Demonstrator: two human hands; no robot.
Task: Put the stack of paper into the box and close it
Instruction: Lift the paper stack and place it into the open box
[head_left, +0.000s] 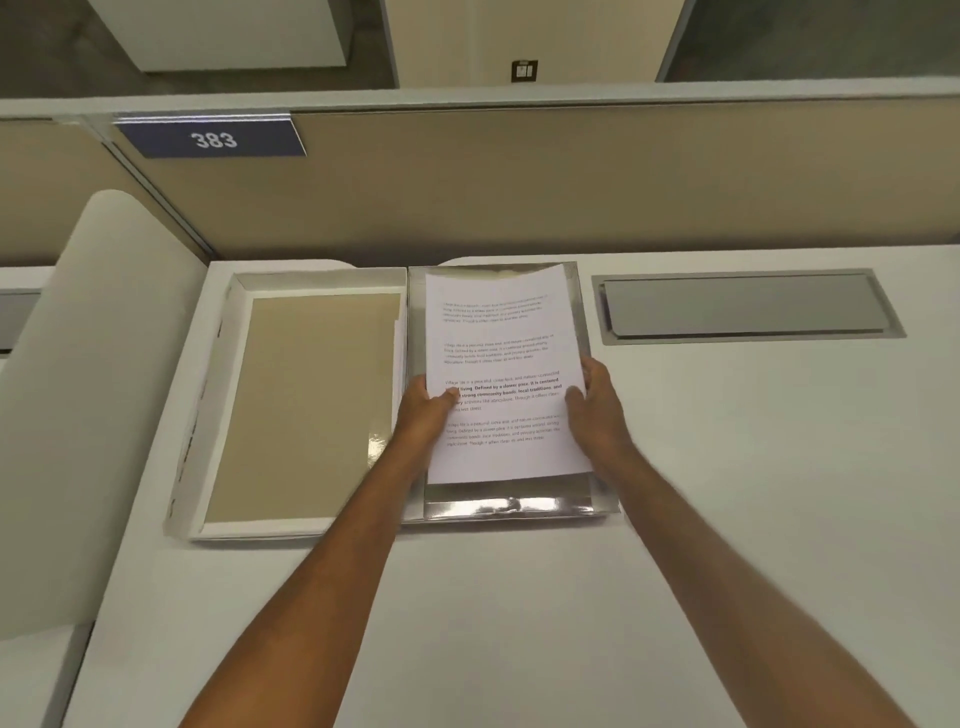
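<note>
A stack of white printed paper (501, 332) hangs over a shallow silver box (514, 506) in the middle of the desk. My left hand (427, 410) grips the stack's left edge with the thumb on top. My right hand (597, 402) grips its right edge the same way. The far end of the stack curls up slightly over the box's far wall. To the left lies the box's lid (228, 395), upside down, white-rimmed with a tan inside. The box's bottom is mostly hidden by the paper.
A grey metal cable hatch (748, 306) is set into the white desk at the right. A beige partition with a blue "383" sign (210, 137) runs along the back. A white rounded divider panel (88, 405) stands at the left.
</note>
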